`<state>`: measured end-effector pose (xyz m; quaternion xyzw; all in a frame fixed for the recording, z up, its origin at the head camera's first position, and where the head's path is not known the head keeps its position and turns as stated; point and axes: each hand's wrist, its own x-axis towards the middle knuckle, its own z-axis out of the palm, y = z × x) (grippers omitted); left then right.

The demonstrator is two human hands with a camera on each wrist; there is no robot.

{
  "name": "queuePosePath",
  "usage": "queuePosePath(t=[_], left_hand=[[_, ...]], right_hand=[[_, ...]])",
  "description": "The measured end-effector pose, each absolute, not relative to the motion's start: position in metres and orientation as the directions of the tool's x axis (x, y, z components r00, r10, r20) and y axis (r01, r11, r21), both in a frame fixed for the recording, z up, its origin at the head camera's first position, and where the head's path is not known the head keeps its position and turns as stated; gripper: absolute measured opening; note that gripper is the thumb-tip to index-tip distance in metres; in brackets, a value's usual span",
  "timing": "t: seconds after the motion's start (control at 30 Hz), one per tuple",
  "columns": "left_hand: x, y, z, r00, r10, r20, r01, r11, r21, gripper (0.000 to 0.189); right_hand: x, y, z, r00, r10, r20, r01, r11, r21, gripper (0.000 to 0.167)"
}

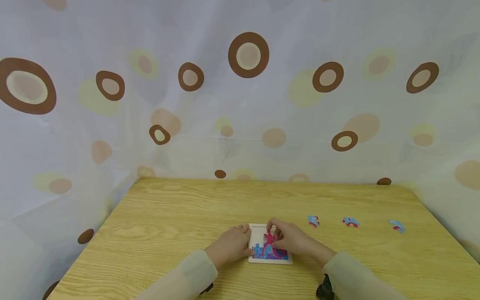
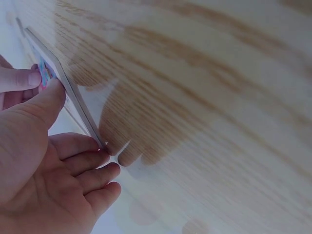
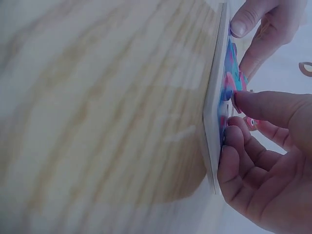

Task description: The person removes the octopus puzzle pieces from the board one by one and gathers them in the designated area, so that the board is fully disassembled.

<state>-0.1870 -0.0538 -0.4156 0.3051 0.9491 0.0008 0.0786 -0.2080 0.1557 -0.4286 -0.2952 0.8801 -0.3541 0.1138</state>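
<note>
The left hand point(image 1: 230, 246) holds the puzzle tray point(image 1: 270, 262) at its right, thumb over the rim. The right hand point(image 1: 290, 238) has a narrow pinch on a pink piece point(image 1: 269, 239) over this tray; three loose pieces point(image 1: 351, 222) lie beyond it, rightward. Pressing the piece crookedly could jam it; a weak left hold could let the tray slide.

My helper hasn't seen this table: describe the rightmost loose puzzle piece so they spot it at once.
On the wooden table, start from the white-rimmed puzzle tray. To its right in the head view, three loose pieces lie spaced in a row. Take the blue-and-red end piece, farthest from the tray and nearest the table's right edge.
</note>
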Motion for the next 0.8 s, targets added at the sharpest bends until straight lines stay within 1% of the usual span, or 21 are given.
queuePosePath(t=[0.27, 0.5, 0.57, 0.63, 0.7, 0.8], left_hand=[[-0.187, -0.055, -0.417, -0.797, 0.591, -0.126, 0.589, 0.806, 0.057, 0.065], [-0.190, -0.054, -0.419, -0.800, 0.586, -0.128, 0.586, 0.809, 0.047, 0.065], [-0.192, -0.052, -0.419, -0.802, 0.586, -0.116, 0.585, 0.810, 0.048, 0.062], [-0.193, -0.050, -0.420, -0.810, 0.576, -0.107, 0.574, 0.817, 0.056, 0.051], [-0.194, -0.046, -0.420, -0.825, 0.557, -0.096, 0.556, 0.830, 0.039, 0.045], [-0.192, -0.038, -0.421, -0.854, 0.514, -0.081, 0.517, 0.856, -0.020, 0.053]], right_hand=[[-0.206, 0.152, -0.429, -0.781, -0.622, 0.055, -0.499, 0.569, -0.654, 0.031], [-0.206, 0.151, -0.429, -0.785, -0.617, 0.048, -0.500, 0.587, -0.637, 0.032], [-0.206, 0.151, -0.428, -0.783, -0.620, 0.049, -0.504, 0.587, -0.633, 0.032], [-0.206, 0.151, -0.428, -0.779, -0.625, 0.051, -0.511, 0.586, -0.629, 0.032], [-0.207, 0.151, -0.429, -0.775, -0.630, 0.054, -0.518, 0.584, -0.626, 0.032], [-0.207, 0.151, -0.429, -0.772, -0.633, 0.053, -0.520, 0.582, -0.625, 0.032]])
